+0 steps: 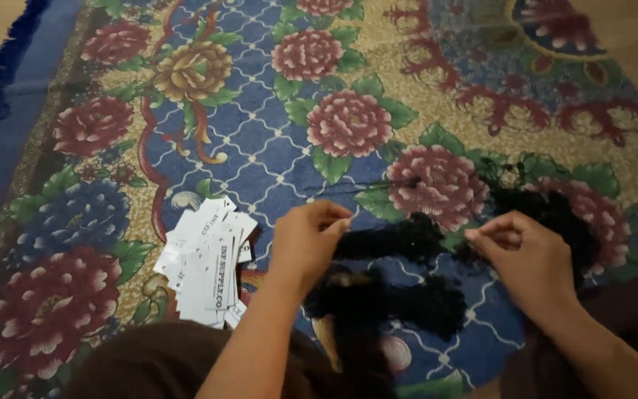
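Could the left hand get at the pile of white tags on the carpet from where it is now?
Probably yes. The pile of white tags lies just left of the left hand, with only bare carpet between them. But that hand looks pinched on black cord, so it would likely have to let go first.

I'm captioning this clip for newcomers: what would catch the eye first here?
The flowered carpet fills the view, red blooms on blue and gold. At lower centre, the left hand and right hand pinch black string from a dark tangle. White paper tags lie piled beside the left hand.
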